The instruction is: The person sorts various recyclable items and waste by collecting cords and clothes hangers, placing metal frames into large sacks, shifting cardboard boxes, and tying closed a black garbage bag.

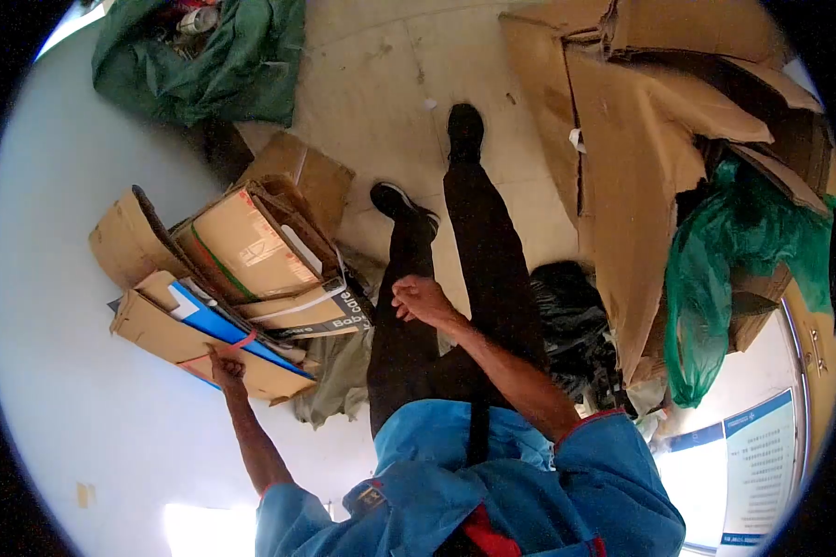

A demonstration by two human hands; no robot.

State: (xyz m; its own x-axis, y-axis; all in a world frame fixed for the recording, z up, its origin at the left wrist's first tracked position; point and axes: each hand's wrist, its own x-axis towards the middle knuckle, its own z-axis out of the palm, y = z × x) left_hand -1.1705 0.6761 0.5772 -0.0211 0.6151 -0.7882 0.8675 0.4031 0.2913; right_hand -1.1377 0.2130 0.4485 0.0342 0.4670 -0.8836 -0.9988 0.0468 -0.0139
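Note:
My left hand is at the near side of a bundle of flattened cardboard, its fingers bent at a red strap that runs round the bundle. A blue sheet is tucked between the boards. In front of my body, over my thigh, my right hand is held with fingers curled; whether anything is in them is too small to tell. Beyond the bundle stand more tied boxes and a black-printed cardboard piece.
A green sack lies at the upper left. Large cardboard sheets stand on the right, with a green plastic bag beside them. Black plastic lies by my leg. A white wall borders the left.

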